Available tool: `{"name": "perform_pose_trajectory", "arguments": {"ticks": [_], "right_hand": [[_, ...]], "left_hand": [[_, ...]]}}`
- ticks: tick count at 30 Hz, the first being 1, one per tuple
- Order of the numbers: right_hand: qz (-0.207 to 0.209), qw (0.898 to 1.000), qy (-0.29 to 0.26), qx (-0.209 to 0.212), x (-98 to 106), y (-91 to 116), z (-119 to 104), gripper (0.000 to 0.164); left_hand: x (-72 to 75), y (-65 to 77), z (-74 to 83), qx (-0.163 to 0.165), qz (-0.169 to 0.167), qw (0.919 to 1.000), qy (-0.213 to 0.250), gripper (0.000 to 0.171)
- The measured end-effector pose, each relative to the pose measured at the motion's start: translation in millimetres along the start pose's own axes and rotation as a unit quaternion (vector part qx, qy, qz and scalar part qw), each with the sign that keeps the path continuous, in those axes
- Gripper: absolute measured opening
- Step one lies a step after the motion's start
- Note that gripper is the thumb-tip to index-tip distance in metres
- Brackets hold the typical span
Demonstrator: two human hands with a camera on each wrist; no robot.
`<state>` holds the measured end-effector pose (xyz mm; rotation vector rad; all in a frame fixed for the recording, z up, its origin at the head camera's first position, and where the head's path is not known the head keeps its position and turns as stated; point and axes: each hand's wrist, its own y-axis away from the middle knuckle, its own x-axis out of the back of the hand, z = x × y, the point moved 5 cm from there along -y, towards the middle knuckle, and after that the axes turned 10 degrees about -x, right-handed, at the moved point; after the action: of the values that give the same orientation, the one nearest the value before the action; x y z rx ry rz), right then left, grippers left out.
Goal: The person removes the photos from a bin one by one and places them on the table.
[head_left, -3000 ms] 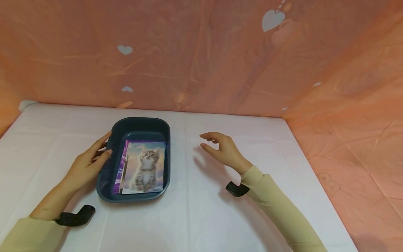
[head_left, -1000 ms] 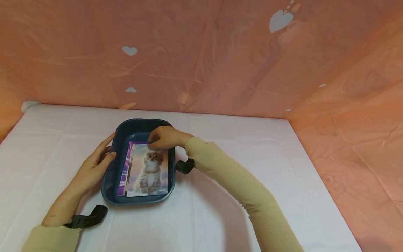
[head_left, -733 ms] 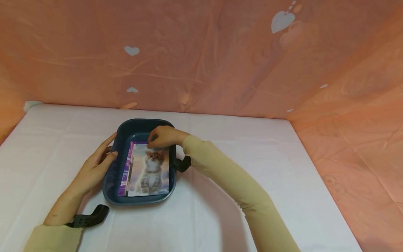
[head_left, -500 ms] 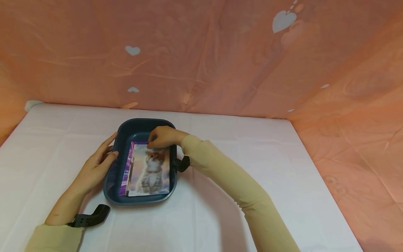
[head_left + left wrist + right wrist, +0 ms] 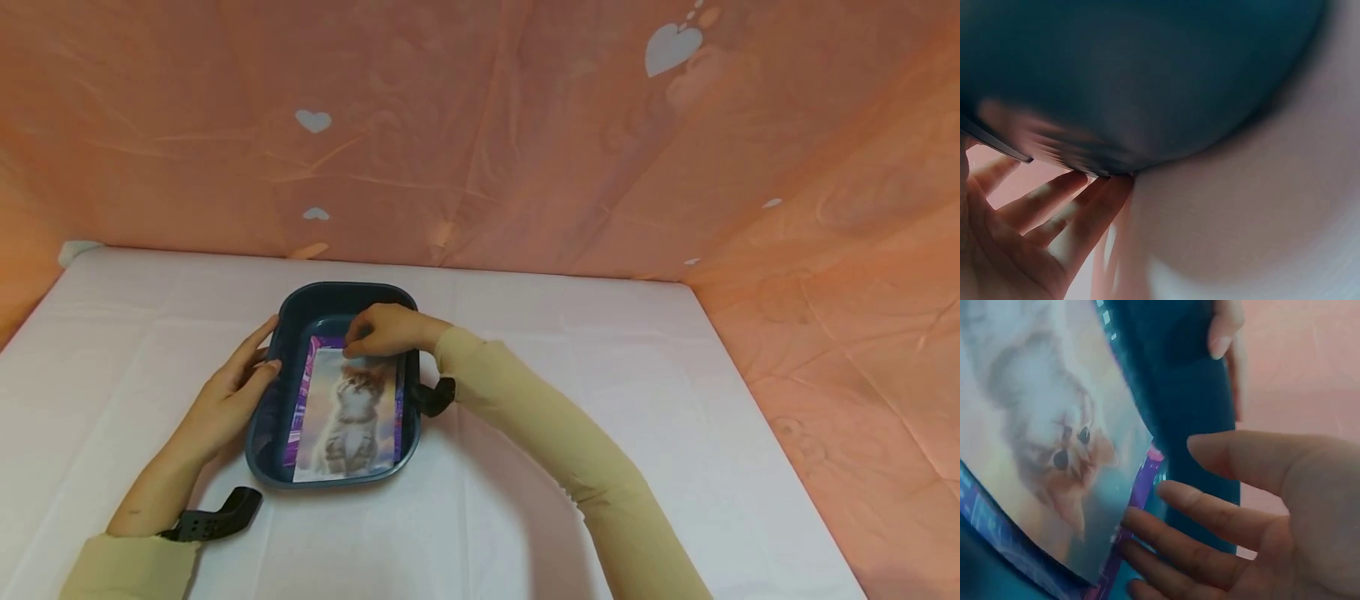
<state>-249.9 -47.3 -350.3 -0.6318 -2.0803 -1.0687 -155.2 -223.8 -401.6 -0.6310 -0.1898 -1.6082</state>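
Note:
A dark teal plastic tray (image 5: 259, 450) stands on the table, left of centre. On top inside it lies a kitten picture card (image 5: 354, 425), over a purple-patterned card (image 5: 297, 423) that shows along both sides and the far end. My left hand (image 5: 223, 397) holds the tray's left side, its thumb over the rim and fingers against the outer wall. Reaching over the tray's right rim, my right hand (image 5: 388, 328) has its fingertips at the kitten card's far edge. In the right wrist view its fingers (image 5: 1191, 544) look nearly straight, with the thumb apart from the card.
A white cloth covers the table (image 5: 570, 417). Behind and to the right hangs an orange curtain (image 5: 487, 150) with pale hearts. Black cameras sit at the left wrist (image 5: 213, 517) and right wrist (image 5: 437, 397).
My right hand came from beside the tray to the card's far edge. Since half a second ago the kitten card has slid nearer and slightly left, uncovering more purple. My left hand stays on the tray.

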Motion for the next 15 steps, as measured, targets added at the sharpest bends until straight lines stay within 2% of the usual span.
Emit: {"name": "perform_pose_trajectory", "arguments": {"ticks": [5, 10, 15], "right_hand": [[-0.004, 0.995, -0.086, 0.045, -1.3, 0.8, 1.0, 0.030], [-0.018, 0.981, -0.178, 0.076, -3.9, 1.0, 1.4, 0.029], [-0.018, 0.972, -0.214, 0.092, -6.3, -0.3, 1.8, 0.028]], "left_hand": [[2.3, -0.3, -0.9, 0.007, -0.002, 1.0000, 0.005, 0.058], [3.9, 0.3, -2.0, 0.009, -0.003, 0.9999, 0.006, 0.057], [4.4, 1.1, -2.5, 0.001, -0.003, 0.9998, 0.020, 0.057]]}}
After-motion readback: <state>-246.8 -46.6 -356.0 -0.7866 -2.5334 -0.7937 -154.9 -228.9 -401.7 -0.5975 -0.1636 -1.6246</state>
